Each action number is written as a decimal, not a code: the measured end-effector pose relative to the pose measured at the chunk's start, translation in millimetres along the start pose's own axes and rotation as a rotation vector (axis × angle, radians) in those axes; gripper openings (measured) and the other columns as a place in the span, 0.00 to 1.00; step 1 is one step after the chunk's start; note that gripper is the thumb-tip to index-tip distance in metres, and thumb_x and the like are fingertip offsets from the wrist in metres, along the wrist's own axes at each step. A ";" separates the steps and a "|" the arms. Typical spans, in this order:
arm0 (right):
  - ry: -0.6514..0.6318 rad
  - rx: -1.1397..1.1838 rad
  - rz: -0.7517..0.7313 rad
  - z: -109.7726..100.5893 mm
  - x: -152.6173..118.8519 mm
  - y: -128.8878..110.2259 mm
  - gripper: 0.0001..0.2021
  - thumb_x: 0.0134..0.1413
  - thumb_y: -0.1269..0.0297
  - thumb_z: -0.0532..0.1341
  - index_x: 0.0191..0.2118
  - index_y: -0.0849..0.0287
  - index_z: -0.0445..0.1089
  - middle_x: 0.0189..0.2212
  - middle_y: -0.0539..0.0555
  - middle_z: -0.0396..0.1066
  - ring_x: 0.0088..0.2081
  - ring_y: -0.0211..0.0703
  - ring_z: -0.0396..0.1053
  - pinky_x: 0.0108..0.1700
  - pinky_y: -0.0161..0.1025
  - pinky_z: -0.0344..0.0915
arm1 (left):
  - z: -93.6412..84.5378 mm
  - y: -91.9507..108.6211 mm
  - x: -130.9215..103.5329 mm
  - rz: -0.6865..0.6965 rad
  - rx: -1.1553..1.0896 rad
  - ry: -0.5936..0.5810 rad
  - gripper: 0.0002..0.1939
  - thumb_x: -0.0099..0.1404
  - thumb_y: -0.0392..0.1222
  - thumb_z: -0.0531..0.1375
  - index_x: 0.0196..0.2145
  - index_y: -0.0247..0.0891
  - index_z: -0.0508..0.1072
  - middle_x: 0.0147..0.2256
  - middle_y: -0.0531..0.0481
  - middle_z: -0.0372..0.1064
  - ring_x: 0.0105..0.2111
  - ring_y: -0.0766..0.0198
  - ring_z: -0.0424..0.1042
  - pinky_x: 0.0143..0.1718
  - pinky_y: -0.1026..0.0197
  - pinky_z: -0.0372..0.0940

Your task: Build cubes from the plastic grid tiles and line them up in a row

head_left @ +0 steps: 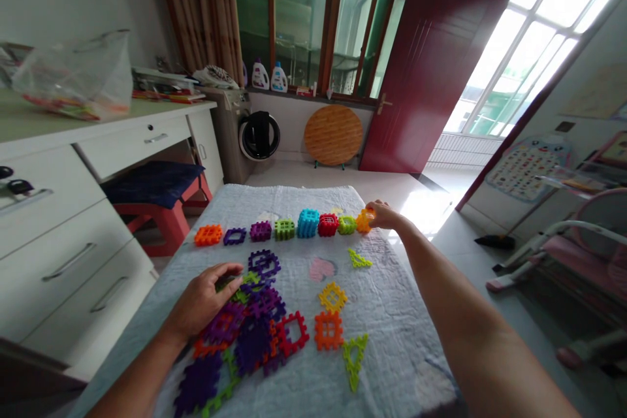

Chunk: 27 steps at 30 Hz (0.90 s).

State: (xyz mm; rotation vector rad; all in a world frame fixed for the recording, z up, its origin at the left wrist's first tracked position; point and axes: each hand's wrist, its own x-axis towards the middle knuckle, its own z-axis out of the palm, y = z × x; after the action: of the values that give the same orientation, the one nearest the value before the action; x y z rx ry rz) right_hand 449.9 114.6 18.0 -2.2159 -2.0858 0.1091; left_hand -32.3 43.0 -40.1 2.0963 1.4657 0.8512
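My right hand (pixel 385 214) reaches to the far right end of a row, its fingers closed on a yellow-orange stack of interlocking tiles (pixel 364 221). Left of it in the row stand a small lime stack (pixel 347 225), a red stack (pixel 328 225), a blue stack (pixel 308 223), a green stack (pixel 284 229), a purple stack (pixel 260 230), a dark purple tile (pixel 235 236) and an orange stack (pixel 208 235). My left hand (pixel 208 297) lies at the loose pile's left side, fingers bent and apart over green tiles (pixel 241 295). Purple tiles (pixel 267 301) lie beside its fingertips.
A pale cloth (pixel 392 333) covers the table. Nearer me lie a red tile frame (pixel 292 332), an orange tile (pixel 328 330), a yellow tile (pixel 333 297) and lime triangles (pixel 354 359). A stool (pixel 159 186) stands left, by a desk (pixel 122 144).
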 end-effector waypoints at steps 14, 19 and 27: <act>0.159 0.075 -0.015 -16.0 -44.3 -28.9 0.31 0.44 0.66 0.62 0.58 0.59 0.61 0.54 0.62 0.59 0.52 0.56 0.57 0.51 0.47 0.56 | -0.4 3.4 -1.3 -0.017 -0.018 -0.035 0.21 0.58 0.57 0.57 0.41 0.40 0.75 0.42 0.46 0.76 0.42 0.55 0.74 0.48 0.55 0.67; 0.069 0.254 -0.322 -9.2 -101.2 -85.3 0.22 0.48 0.67 0.61 0.52 0.56 0.66 0.45 0.56 0.67 0.43 0.45 0.65 0.47 0.40 0.60 | -2.4 12.4 -2.2 -0.003 -0.005 -0.001 0.19 0.56 0.55 0.58 0.40 0.40 0.75 0.41 0.47 0.76 0.42 0.55 0.75 0.49 0.56 0.67; -0.223 0.115 -0.281 25.2 -151.8 -148.5 0.21 0.41 0.54 0.67 0.42 0.59 0.69 0.38 0.56 0.68 0.34 0.43 0.66 0.35 0.36 0.58 | -1.1 7.9 -4.2 -0.032 -0.036 -0.005 0.21 0.57 0.56 0.57 0.41 0.38 0.74 0.40 0.47 0.77 0.40 0.57 0.75 0.44 0.58 0.69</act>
State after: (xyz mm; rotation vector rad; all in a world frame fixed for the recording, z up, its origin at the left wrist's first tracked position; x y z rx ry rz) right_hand 290.4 -27.5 8.5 -1.8997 -2.4129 0.4594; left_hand -28.8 36.4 -35.1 2.0422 1.4670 0.8532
